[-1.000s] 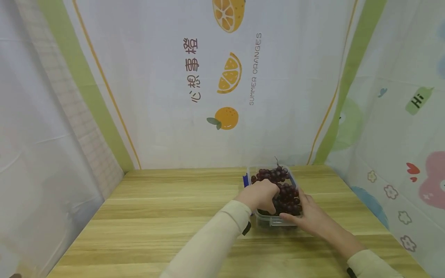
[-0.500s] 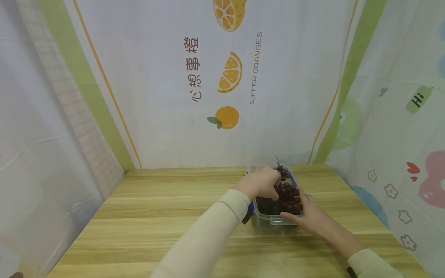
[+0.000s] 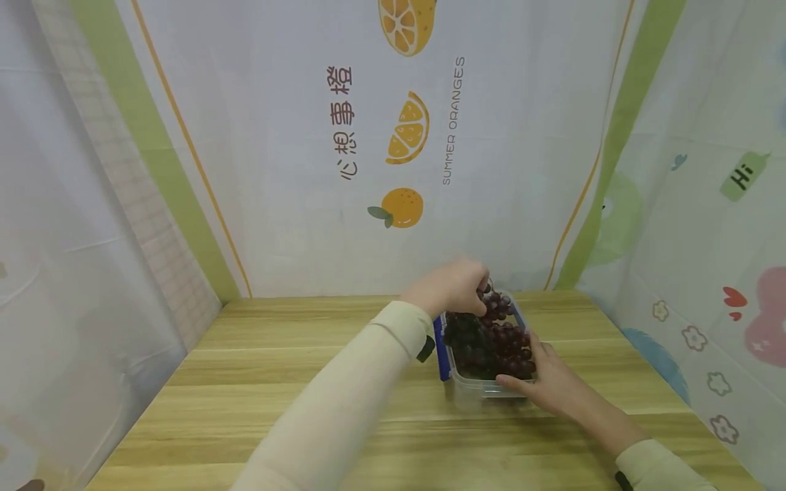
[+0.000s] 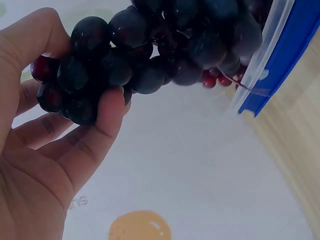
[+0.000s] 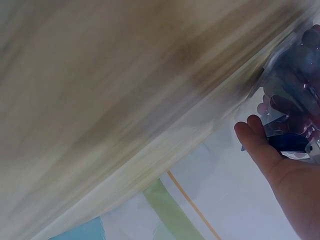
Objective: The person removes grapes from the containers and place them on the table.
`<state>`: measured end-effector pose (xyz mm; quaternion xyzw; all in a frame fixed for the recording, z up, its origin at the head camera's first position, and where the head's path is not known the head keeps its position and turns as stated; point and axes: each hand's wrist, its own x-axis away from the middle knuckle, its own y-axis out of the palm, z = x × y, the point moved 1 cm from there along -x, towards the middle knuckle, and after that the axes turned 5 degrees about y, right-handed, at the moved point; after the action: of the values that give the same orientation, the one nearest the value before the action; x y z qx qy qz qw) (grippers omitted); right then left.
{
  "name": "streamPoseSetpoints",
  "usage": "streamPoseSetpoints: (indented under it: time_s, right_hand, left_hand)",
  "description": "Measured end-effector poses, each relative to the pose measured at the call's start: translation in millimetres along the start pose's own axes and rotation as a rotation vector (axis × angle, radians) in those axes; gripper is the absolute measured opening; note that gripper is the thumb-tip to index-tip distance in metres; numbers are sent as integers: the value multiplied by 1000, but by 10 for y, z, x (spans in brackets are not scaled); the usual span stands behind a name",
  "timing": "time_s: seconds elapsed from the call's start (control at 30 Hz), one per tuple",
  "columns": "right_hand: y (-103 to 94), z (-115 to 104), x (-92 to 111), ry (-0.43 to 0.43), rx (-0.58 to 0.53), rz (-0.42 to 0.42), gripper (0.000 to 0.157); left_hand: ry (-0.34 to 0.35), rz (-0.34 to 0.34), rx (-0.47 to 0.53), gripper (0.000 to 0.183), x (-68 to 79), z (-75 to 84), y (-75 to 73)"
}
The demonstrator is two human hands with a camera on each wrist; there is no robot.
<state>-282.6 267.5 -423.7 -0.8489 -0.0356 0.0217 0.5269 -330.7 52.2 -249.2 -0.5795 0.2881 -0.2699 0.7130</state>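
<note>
A clear plastic food container (image 3: 491, 387) with blue clip flaps stands on the table's right side, full of dark red grapes (image 3: 506, 341). My left hand (image 3: 451, 288) is over its far left part, holding one end of a dark bunch of grapes (image 4: 95, 65) between thumb and fingers. In the left wrist view the bunch stretches back over the container's rim; its far end runs out of the picture. My right hand (image 3: 555, 382) holds the container's near right corner, thumb at the front rim and fingers (image 5: 257, 142) along the side.
The wooden table (image 3: 295, 382) ends at a white cloth (image 3: 295, 232) printed with oranges, close behind the container. A patterned cloth (image 3: 700, 286) hangs along the right side, and another white cloth (image 3: 74, 273) along the left.
My left hand has risen from inside the container and moved toward its far left, lifting the dark bunch. The blue flap on the left shows more now. My right hand stays at the corner.
</note>
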Motion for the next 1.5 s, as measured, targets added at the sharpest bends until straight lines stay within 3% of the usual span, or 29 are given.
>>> streamPoseSetpoints:
  time_s: [0.37, 0.67, 0.83, 1.1, 1.33, 1.5]
  right_hand:
    - [8, 26, -12, -27, -12, 31, 121]
    - [31, 69, -47, -13, -4, 31, 122]
    - [31, 72, -46, -17, -5, 29, 122]
    - [28, 66, -29, -17, -14, 17, 121]
    - [12, 41, -12, -10, -18, 12, 121]
    - [4, 15, -2, -1, -14, 5, 121]
  left_hand:
    - [-54, 21, -4, 15, 46, -258, -338]
    - [-118, 65, 10, 30, 82, -634, -335]
    - [-159, 86, 1, 21, 139, -831, -215]
    - [-233, 162, -8, 15, 213, -1150, 124]
    - [-324, 218, 38, 19, 290, -1300, 465]
    - [-350, 204, 68, 22, 307, -1364, 695]
